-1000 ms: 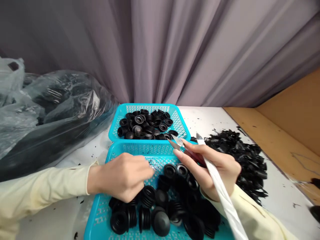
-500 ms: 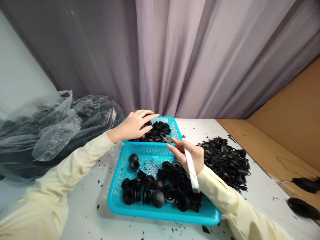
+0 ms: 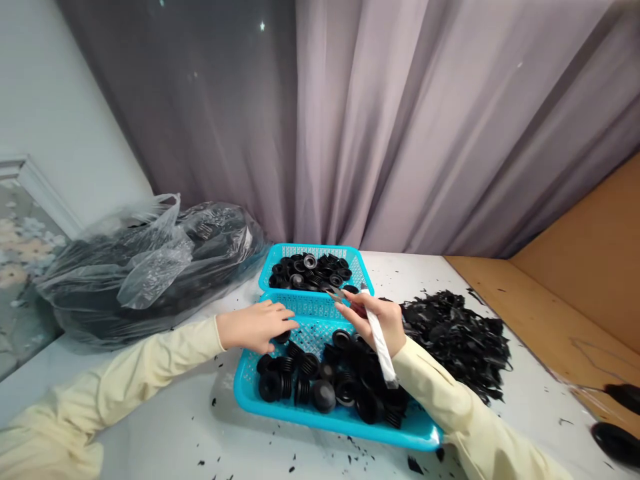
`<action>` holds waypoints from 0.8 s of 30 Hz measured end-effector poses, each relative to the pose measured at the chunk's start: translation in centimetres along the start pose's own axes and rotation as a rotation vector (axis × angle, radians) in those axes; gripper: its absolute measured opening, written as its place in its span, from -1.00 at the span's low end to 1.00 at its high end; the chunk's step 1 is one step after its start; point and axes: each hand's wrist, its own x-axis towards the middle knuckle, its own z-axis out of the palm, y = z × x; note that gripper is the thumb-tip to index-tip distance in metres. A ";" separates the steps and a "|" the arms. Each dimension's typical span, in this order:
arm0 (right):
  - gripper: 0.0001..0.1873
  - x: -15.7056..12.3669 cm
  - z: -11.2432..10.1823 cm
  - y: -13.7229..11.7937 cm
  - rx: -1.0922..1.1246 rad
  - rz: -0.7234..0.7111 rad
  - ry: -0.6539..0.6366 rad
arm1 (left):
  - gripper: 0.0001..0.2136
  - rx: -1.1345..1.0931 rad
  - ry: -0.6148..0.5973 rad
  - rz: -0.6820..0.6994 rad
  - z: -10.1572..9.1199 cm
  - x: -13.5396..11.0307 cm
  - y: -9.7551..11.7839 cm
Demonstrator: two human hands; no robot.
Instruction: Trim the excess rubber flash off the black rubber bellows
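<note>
My left hand (image 3: 260, 325) is over the left side of the near blue basket (image 3: 340, 420), fingers curled round a black ribbed rubber part (image 3: 283, 337), probably touching it; the fingers partly hide it. My right hand (image 3: 377, 322) is closed on a slim tool with a white-wrapped handle (image 3: 381, 347) and pointed metal tips (image 3: 335, 293). Those tips point left above the basket's far edge. Black ribbed rubber parts (image 3: 323, 395), some with round domed ends, lie heaped in the near basket. More of these parts (image 3: 325, 272) fill the far blue basket (image 3: 314, 248) behind it.
A pile of black rubber scraps (image 3: 457, 340) lies right of the baskets. Clear plastic bags (image 3: 155, 273) with dark contents stand at the left. Black bits dot the white table (image 3: 170, 413). A grey curtain (image 3: 380, 120) hangs behind; a brown board (image 3: 575, 220) stands at the right.
My left hand has moved back from the far basket to the left side of the near one. My right hand still holds the tool in about the same place. The view has shifted slightly.
</note>
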 end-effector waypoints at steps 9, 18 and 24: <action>-0.77 0.5 -0.9 -3.2 0.088 -0.305 -0.431 | -0.86 -0.231 0.212 -0.152 -0.5 -0.6 -0.1; -0.53 -3.0 -2.0 -8.5 -0.141 -0.246 -0.168 | -0.73 -0.913 0.318 -0.207 0.5 -3.4 1.9; -0.60 -3.2 -2.7 -10.8 -0.171 -0.101 0.012 | -0.67 -1.225 0.237 -0.102 1.6 -0.2 2.8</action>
